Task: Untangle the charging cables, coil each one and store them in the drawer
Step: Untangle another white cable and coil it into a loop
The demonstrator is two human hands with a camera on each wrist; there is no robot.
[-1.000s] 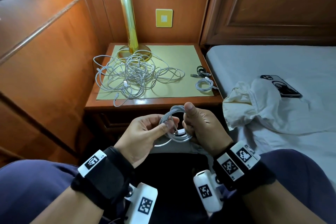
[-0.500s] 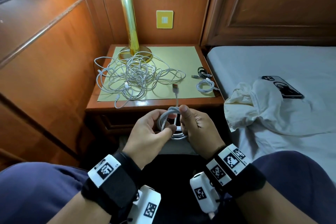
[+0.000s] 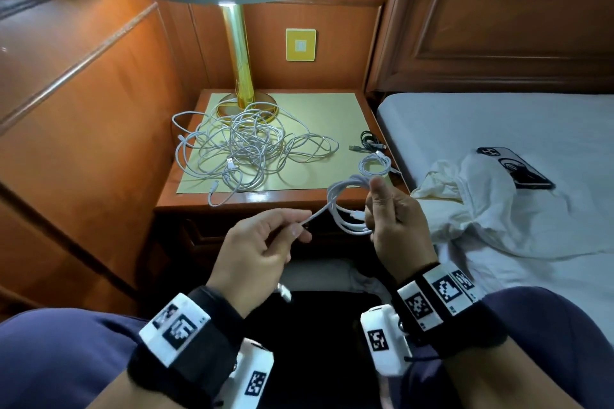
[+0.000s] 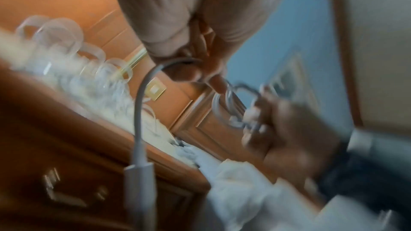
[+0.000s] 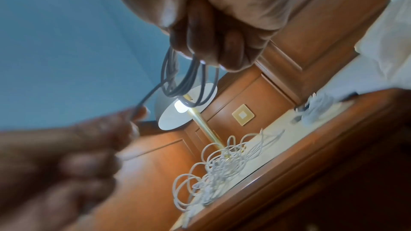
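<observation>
In front of the nightstand, my right hand [image 3: 382, 209] grips a white coiled cable [image 3: 342, 209]; the right wrist view shows its loops [image 5: 186, 83] hanging from my curled fingers [image 5: 211, 45]. My left hand [image 3: 295, 229] pinches the coil's free strand and holds it out to the left. The strand's plug [image 3: 284, 292] hangs below that palm and shows blurred in the left wrist view as the plug [image 4: 139, 182]. A big tangle of white cables [image 3: 246, 149] lies on the nightstand [image 3: 332, 197]. The drawer [image 4: 66, 192] below it is shut.
A small white coil [image 3: 375, 166] and a black coil [image 3: 368, 139] lie at the nightstand's right edge. A gold lamp [image 3: 239, 53] stands at the back. On the bed to the right lie a white cloth [image 3: 481, 209] and a phone [image 3: 515, 169].
My hands have moved apart. The left hand has drawn the free strand out to the left, and the right hand has carried the coil up and to the right.
</observation>
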